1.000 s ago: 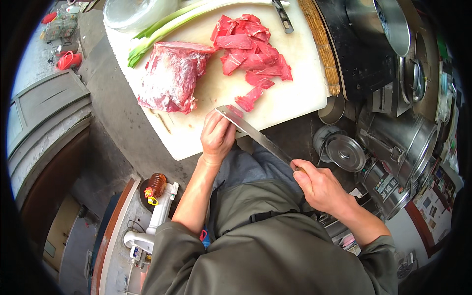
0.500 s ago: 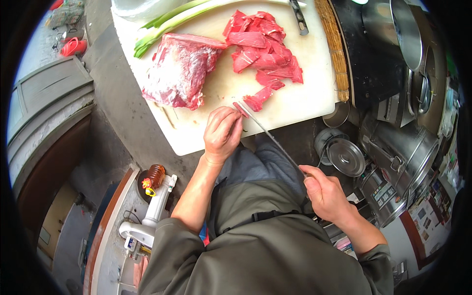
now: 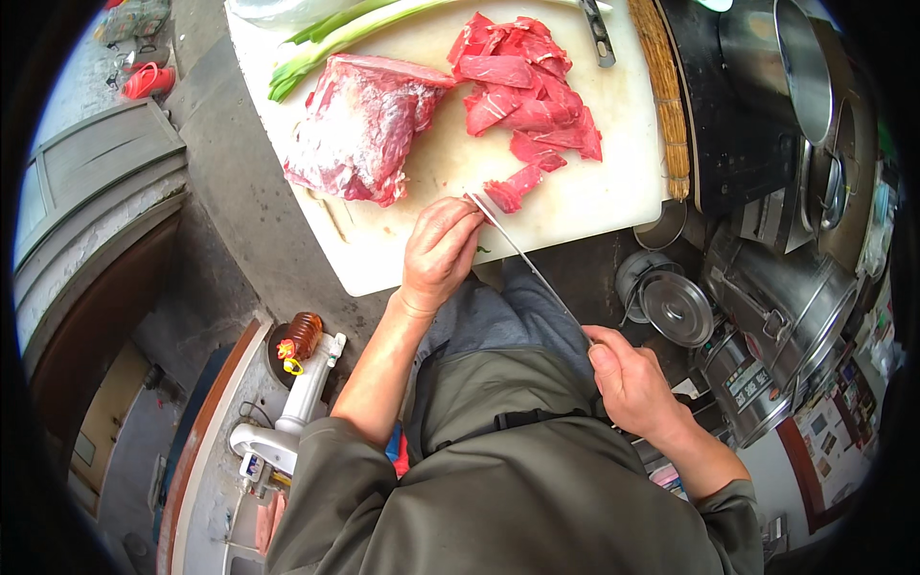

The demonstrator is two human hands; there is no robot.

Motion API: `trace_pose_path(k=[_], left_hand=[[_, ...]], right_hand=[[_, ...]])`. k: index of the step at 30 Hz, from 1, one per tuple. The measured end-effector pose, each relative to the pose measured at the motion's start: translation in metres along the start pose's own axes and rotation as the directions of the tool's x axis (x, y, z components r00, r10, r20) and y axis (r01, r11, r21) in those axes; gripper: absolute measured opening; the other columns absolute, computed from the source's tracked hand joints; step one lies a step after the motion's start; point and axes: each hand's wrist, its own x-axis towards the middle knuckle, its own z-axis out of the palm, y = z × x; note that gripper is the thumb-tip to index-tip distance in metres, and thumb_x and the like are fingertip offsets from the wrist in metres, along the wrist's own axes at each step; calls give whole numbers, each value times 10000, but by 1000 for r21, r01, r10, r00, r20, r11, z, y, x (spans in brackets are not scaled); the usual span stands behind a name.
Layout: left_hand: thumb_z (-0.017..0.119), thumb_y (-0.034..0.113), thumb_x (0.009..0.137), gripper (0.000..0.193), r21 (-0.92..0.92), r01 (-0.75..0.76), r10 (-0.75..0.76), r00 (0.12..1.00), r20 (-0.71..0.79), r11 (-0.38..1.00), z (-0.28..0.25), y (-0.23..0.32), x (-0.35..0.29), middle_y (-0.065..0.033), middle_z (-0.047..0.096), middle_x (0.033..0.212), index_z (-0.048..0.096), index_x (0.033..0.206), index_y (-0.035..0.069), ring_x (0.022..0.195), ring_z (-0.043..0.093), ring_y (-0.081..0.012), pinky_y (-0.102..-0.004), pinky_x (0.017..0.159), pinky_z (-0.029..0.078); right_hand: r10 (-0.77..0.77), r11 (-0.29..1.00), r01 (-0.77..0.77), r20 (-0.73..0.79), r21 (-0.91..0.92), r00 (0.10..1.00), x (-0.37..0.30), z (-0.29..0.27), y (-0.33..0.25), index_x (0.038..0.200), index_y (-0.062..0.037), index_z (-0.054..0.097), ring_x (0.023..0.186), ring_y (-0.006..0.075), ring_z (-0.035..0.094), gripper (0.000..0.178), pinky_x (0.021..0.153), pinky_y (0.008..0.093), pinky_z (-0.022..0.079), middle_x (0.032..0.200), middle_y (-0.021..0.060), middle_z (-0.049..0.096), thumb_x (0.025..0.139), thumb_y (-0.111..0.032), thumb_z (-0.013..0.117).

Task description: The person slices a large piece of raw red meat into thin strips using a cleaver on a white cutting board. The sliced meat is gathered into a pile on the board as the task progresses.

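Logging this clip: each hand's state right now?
Right hand: closed, holding the long, straight silver metal knife.
Left hand: curled beside the knife's tip; whether it grips anything can't be told.

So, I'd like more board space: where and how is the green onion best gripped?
I'd pinch the green onion across its pale stalk, from the near side: that stretch looks long and slim, with bare cutting board before it, while the leaves lie close to the meat block.

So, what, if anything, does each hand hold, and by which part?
The right hand grips the knife by its handle. The left hand is near the knife's tip; whether it holds anything cannot be told.
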Motion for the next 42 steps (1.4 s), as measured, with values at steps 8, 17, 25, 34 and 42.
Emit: trace_pose_path(k=[8, 17, 25, 34, 42], left_hand=[[768, -121, 744, 323, -9, 52, -52, 998, 38, 999, 1, -3, -3, -140, 744, 1078, 736, 1048, -16, 1034, 708, -339, -431, 959, 555], [786, -105, 739, 291, 1, 40, -40, 999, 29, 999, 0, -6, -3, -125, 709, 1050, 725, 1008, -10, 1001, 698, -315, -410, 911, 567], [781, -105, 737, 305, 3, 44, -44, 999, 30, 999, -1, -4, -1, -113, 714, 1043, 731, 1022, -6, 1000, 704, -306, -403, 909, 569], [769, -119, 717, 337, -13, 44, -44, 999, 28, 999, -1, -3, -1, -112, 717, 1052, 735, 1032, -5, 998, 704, -304, -401, 905, 570], [761, -141, 713, 338, 5, 46, -46, 999, 3, 999, 0, -3, -4, -122, 710, 1049, 723, 1023, -11, 992, 702, -319, -398, 890, 571]], right_hand=[[57, 998, -58, 32, 16, 998, -3, -2, -8, 1289, 65, 582, 850, 452, 721, 391, 771, 450, 560, 867, 260, 712, 1106, -274, 516], [-4, 1000, 5, 39, -19, 999, 3, -11, 1, 1284, 55, 582, 847, 450, 716, 379, 763, 454, 561, 891, 237, 725, 1099, -271, 528], [23, 1000, -23, 80, -4, 997, 14, -17, 8, 1291, 57, 579, 861, 453, 713, 389, 769, 452, 557, 896, 236, 725, 1102, -278, 521], [22, 1000, -24, 70, 21, 997, 32, -5, 15, 1298, 46, 580, 866, 456, 713, 377, 772, 467, 554, 910, 246, 720, 1101, -271, 521], [-209, 977, 211, -50, 23, 977, 68, 27, 62, 1310, 29, 591, 794, 422, 708, 358, 726, 450, 550, 862, 223, 703, 1100, -252, 520]])
